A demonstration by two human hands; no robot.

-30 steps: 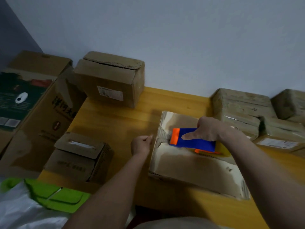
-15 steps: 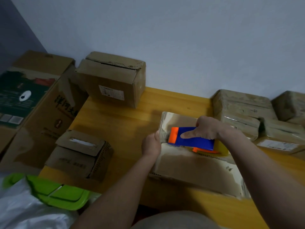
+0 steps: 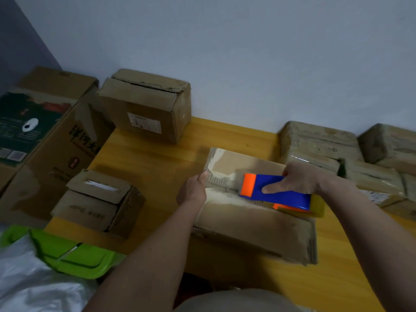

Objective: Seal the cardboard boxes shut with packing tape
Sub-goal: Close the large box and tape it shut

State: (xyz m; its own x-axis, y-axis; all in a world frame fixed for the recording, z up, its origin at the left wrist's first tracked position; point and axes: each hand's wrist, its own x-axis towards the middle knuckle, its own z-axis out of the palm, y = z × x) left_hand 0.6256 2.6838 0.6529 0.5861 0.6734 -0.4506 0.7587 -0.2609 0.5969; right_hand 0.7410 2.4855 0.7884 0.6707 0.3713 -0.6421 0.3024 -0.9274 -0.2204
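A flat cardboard box (image 3: 252, 228) lies in front of me on the wooden table (image 3: 157, 161), its top glossy with tape. My right hand (image 3: 297, 179) grips a blue and orange tape dispenser (image 3: 276, 194) that sits on the box's centre seam, index finger stretched along its side. My left hand (image 3: 192, 191) grips the box's left end, thumb pressing on the top near the seam.
An unsealed box (image 3: 144, 109) stands at the back by the wall, a small open-flapped box (image 3: 99, 203) at the left front. Large printed cartons (image 3: 45, 140) stand left of the table. Taped boxes (image 3: 319, 145) are stacked at right. A green lid (image 3: 74, 255) lies lower left.
My left hand has moved right from the table onto the box's left end. The dispenser has slid right along the seam, away from that end.
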